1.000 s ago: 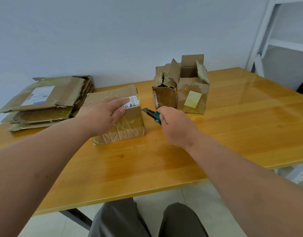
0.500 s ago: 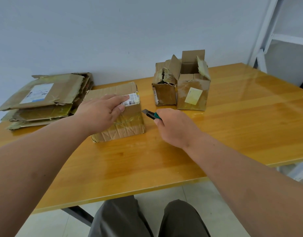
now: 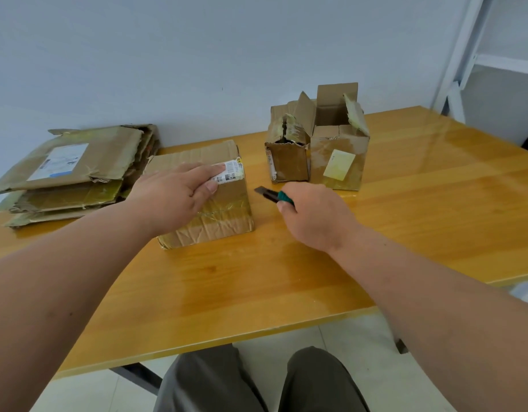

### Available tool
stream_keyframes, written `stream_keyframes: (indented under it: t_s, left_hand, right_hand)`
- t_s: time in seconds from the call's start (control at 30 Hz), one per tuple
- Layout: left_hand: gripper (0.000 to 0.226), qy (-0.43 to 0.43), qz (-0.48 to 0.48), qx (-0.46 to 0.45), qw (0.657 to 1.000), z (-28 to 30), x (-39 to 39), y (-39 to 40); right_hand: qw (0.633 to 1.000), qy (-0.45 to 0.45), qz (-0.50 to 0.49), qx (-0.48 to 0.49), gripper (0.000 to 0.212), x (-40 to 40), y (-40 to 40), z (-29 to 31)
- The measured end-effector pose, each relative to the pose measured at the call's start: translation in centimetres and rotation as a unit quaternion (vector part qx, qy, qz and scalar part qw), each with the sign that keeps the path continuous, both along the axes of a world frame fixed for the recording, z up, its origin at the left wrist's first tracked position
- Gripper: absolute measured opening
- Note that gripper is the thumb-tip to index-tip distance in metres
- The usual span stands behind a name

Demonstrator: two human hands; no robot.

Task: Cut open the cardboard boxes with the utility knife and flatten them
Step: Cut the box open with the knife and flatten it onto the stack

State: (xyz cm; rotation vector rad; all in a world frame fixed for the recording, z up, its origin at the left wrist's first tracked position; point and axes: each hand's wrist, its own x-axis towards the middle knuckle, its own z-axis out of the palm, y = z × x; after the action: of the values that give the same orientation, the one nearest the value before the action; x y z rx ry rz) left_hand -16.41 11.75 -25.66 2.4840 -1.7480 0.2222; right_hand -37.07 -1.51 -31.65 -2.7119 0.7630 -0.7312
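Your left hand [image 3: 179, 194] flat on sealed box [image 3: 221, 209]; your right hand [image 3: 313, 215] grips utility knife [image 3: 271, 196] just beside it, on bench [image 3: 257, 292].

Bright, even daylight; glare on table [image 3: 435, 162]; wide-angle edge distortion.

— Could any print be read?
— None. The white barcode label [image 3: 227, 173] on the closed box [image 3: 210, 200] was too blurred.
— And left of that box?
— The sheet [image 3: 59, 161] on the flattened stack [image 3: 69, 173] showed only illegible marks.
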Motion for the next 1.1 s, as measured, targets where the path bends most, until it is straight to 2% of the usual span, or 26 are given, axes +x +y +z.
stream_keyframes:
  t_s: [0.13, 0.5, 0.77, 0.97, 1.1]
  left_hand:
    - [0.049, 0.000, -0.002, -0.001, 1.000, 0.0, 0.1, 0.0]
    - [0.048, -0.002, -0.005, -0.003, 1.000, -0.1, 0.0, -0.1]
    - [0.049, -0.001, -0.005, 0.000, 1.000, 0.1, -0.1, 0.0]
    - [0.059, -0.006, -0.007, 0.000, 1.000, 0.1, -0.3, 0.0]
    - [0.062, -0.004, -0.009, 0.000, 1.000, 0.1, -0.2, 0.0]
  right_hand:
    - [0.999, -0.037, 0.003, 0.013, 0.020, 0.6, 0.4, 0.3]
    - [0.999, -0.041, 0.023, 0.008, 0.023, 0.9, 0.5, 0.0]
    - [0.999, 0.018, 0.036, 0.026, 0.021, 1.0, 0.2, 0.1]
    - [0.997, 0.044, 0.036, 0.043, 0.031, 0.8, 0.3, 0.4]
    - [0.994, 0.100, 0.031, 0.037, 0.023, 0.6, 0.5, 0.1]
